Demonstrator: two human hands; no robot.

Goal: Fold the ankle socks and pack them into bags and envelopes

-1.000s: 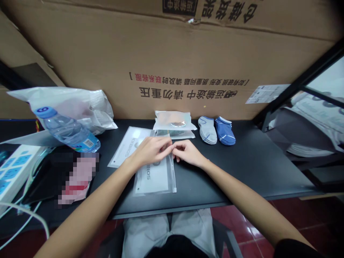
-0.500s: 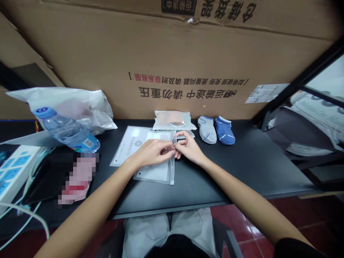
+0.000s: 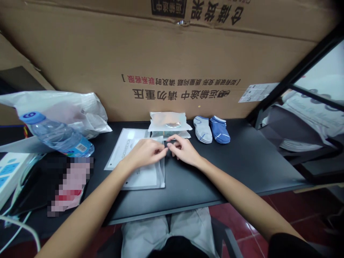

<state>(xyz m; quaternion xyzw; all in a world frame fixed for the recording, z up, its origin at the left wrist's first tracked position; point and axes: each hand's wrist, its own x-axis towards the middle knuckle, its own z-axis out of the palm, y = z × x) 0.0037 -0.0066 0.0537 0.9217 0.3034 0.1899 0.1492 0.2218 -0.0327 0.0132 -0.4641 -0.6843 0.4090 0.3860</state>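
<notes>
A frosted zip bag (image 3: pixel 145 181) with dark print lies on the black desk, on top of another similar printed bag (image 3: pixel 114 159). My left hand (image 3: pixel 147 152) is over its upper part, thumb and fingers pinched at the opening edge. Close beside it, my right hand (image 3: pixel 184 149) has its fingers curled, the tips almost meeting the left ones. Anything between those right fingertips is too small to make out. Just behind the hands are two stacked filled pouches (image 3: pixel 170 122). Folded grey socks (image 3: pixel 202 129) and blue socks (image 3: pixel 220 129) sit to their right.
A large cardboard box (image 3: pixel 172 57) walls off the back. At left are a water bottle (image 3: pixel 59 134), a white plastic bag (image 3: pixel 88 111), a power strip (image 3: pixel 9 170) with cables, and a pink blurred item (image 3: pixel 71 186). A black metal frame (image 3: pixel 290 71) stands at right.
Both hands and the bag's opening edge have shifted slightly left in view, partly because the camera turned. The right fingers have come away from the bag's edge.
</notes>
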